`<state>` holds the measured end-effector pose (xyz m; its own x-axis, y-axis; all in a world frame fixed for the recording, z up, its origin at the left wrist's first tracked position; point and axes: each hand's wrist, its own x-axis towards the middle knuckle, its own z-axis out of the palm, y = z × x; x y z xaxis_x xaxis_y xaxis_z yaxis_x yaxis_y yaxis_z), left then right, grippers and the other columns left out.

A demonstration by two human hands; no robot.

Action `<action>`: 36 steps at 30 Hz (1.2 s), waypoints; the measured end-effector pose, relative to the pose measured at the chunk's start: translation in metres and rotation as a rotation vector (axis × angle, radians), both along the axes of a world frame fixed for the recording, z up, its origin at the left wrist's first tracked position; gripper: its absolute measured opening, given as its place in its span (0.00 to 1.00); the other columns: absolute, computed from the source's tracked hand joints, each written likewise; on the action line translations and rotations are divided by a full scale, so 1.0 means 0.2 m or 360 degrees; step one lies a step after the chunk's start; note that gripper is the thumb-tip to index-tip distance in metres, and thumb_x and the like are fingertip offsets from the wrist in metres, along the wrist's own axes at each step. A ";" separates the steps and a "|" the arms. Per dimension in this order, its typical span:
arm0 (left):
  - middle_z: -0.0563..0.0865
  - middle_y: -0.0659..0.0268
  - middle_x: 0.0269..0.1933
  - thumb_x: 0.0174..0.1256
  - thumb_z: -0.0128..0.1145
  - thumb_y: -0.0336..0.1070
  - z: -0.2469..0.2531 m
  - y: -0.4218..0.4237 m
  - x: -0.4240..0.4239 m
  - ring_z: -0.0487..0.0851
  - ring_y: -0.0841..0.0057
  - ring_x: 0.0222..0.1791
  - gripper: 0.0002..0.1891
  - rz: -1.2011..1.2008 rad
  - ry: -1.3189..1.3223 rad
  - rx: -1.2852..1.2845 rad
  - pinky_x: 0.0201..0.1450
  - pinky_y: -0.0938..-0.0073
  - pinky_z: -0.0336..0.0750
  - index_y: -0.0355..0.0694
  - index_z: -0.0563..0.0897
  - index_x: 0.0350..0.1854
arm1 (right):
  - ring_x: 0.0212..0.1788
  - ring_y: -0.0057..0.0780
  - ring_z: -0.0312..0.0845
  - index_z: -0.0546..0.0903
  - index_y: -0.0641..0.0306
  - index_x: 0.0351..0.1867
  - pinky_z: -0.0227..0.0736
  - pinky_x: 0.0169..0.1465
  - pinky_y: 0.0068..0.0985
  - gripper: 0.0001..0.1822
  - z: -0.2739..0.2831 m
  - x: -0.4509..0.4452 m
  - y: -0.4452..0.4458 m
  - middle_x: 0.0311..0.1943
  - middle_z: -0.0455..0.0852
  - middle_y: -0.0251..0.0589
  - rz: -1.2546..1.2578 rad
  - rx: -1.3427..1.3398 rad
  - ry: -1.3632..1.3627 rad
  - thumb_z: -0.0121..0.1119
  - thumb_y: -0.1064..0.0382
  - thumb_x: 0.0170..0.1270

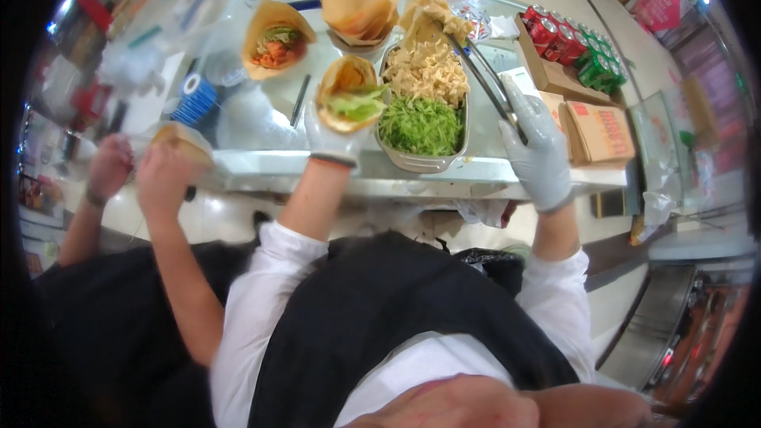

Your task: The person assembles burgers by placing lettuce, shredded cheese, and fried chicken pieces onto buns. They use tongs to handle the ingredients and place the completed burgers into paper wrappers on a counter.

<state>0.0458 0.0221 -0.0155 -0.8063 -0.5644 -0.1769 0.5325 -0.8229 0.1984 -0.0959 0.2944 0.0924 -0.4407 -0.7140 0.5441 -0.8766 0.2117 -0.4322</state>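
Gloved in pale plastic, my left hand point(336, 137) holds an opened flatbread pocket point(351, 95) with lettuce inside. My right hand point(538, 148), gloved too, grips metal tongs point(484, 77), whose tips hold pale shredded food point(443, 12). Below the tongs' tips stands a metal tray point(425, 161) with more pale shreds point(427, 71) at its far part and shredded greens point(421, 125) at its near part. Left of the tray, a filled bread in a paper bag point(276, 41) shows orange bits and lettuce. A stack of brown paper or bread pieces point(359, 0) stands behind my left hand.
Red and green drink cans point(559, 38) stand in a carton point(544, 74) at the right, behind printed paper bags point(600, 131). A dark stick point(300, 101) and a blue-and-white roll point(193, 95) lie left on the glass counter. A co-worker's hands point(160, 172) work over a wrapped item at far left.
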 end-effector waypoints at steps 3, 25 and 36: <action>0.78 0.53 0.71 0.76 0.47 0.60 -0.03 -0.02 -0.05 0.74 0.46 0.70 0.31 0.0043 0.0029 -0.0103 0.73 0.35 0.69 0.46 0.75 0.73 | 0.47 0.44 0.86 0.78 0.54 0.73 0.81 0.50 0.33 0.36 0.06 0.01 -0.01 0.49 0.86 0.49 -0.0022 -0.0090 0.0032 0.66 0.76 0.61; 0.80 0.55 0.70 0.80 0.36 0.58 0.20 0.07 -0.18 0.78 0.53 0.70 0.31 0.0013 0.0197 -0.0108 0.71 0.36 0.73 0.46 0.75 0.73 | 0.39 0.45 0.84 0.76 0.54 0.75 0.81 0.45 0.34 0.36 0.01 0.23 -0.05 0.42 0.84 0.48 0.0161 0.0116 -0.0244 0.66 0.73 0.63; 0.82 0.54 0.67 0.80 0.45 0.61 0.12 0.11 -0.20 0.80 0.53 0.68 0.32 -0.0063 0.0390 -0.0177 0.71 0.44 0.76 0.40 0.74 0.73 | 0.44 0.52 0.84 0.72 0.54 0.77 0.79 0.49 0.40 0.34 0.00 0.18 -0.11 0.43 0.83 0.50 0.0216 0.0565 -0.0298 0.61 0.67 0.68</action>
